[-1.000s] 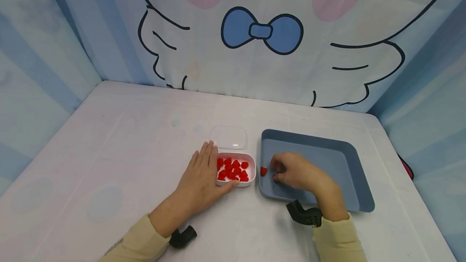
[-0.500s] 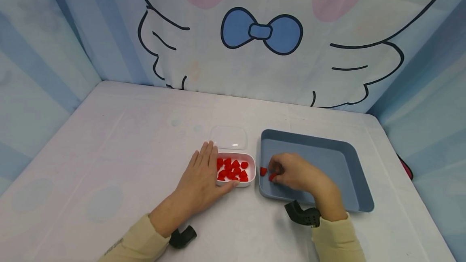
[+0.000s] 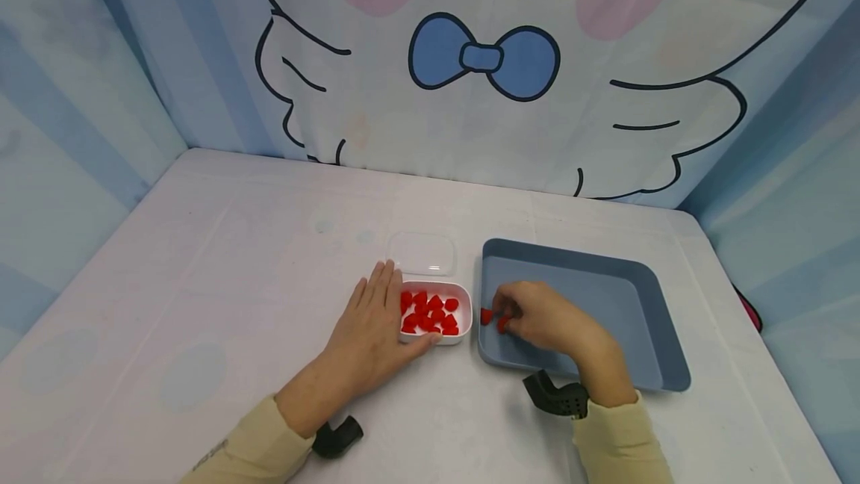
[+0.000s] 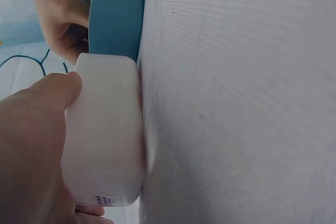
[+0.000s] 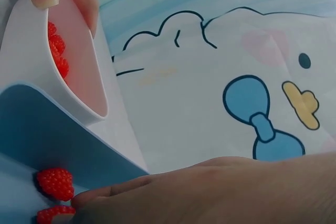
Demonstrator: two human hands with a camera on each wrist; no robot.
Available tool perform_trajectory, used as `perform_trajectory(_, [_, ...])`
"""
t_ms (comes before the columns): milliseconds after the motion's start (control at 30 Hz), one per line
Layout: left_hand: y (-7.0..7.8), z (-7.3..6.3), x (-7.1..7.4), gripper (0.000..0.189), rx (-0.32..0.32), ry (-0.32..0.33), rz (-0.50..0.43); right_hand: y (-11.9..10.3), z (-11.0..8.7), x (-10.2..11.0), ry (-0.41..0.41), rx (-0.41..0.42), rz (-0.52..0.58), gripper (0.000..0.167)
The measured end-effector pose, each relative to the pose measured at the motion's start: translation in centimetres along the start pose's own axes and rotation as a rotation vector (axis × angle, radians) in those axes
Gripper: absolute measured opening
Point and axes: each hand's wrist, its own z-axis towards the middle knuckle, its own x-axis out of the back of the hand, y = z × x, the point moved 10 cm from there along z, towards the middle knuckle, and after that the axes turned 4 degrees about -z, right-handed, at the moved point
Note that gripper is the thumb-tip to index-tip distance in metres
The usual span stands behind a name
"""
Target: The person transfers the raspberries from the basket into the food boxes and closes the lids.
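Note:
Several red raspberries [image 3: 435, 305] lie in a small white plastic box [image 3: 465, 323]. My left hand [image 3: 368, 334] rests against the box's left side with straight fingers, its thumb along the near rim. Over the left part of a blue-grey tray [image 3: 605, 305], my right hand [image 3: 544, 320] pinches a raspberry [image 3: 502, 324] low at the tray floor. Another raspberry [image 5: 55, 183] sits just beside it, against the tray's left wall. In the right wrist view the fingertips partly cover the pinched berry.
A clear plastic lid [image 3: 422, 254] lies flat on the white-covered table [image 3: 255, 245] behind the box. The box stands close to the tray's left wall. Printed curtains [image 3: 484, 125] close off the back and both sides.
My right hand has shifted slightly left within the tray, and the pinched raspberry has come nearer to the one by the wall. The left hand and the box have stayed put.

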Motion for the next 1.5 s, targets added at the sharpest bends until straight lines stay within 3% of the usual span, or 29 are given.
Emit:
perform_trajectory(633, [0.0,0.0,0.0,0.108,0.001,-0.008,-0.002,-0.4,0.6,-0.3,0.037,0.011,-0.009,0.021])
perform_trajectory(867, [0.0,0.0,0.0,0.108,-0.001,0.002,0.006,0.0,0.4,-0.3,0.026,-0.019,0.043,0.026])
perform_trajectory(1500, [0.1,0.0,0.1,0.109,0.002,-0.006,-0.007,-1.5,-0.3,2.3,0.227,0.090,0.028,0.026])
